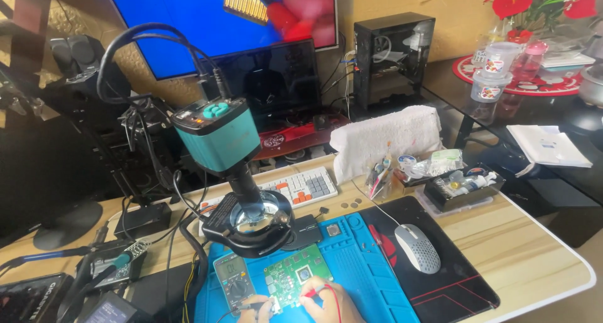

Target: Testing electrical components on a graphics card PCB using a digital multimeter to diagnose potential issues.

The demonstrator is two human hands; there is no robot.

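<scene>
Probing along the near edge of the green circuit board [295, 278], both hands sit at the bottom of the view, only partly in frame. The right hand [326, 301] is closed narrowly around a red test probe [312, 292], whose tip points left and slightly away from the person, onto the board's near right part. The left hand [259, 307] is pinched on a black test probe [242, 305] just off the board's near left corner; its tip is too small to place exactly.

The board lies flat on the blue work mat [358, 260], its long axis running from near left to far right. It sits directly beyond both hands, so each probe reaches forward onto it, and the right hand is the nearer to the square chip [304, 273] at the board's middle. Touching the board's left side lies a grey multimeter [233, 282]. Above the board's far edge hangs the teal microscope camera [217, 134] with its ring light [254, 226]. Well right of the board rests a white perforated mouse [417, 247] on a black pad, all on the wooden table [534, 254].
</scene>
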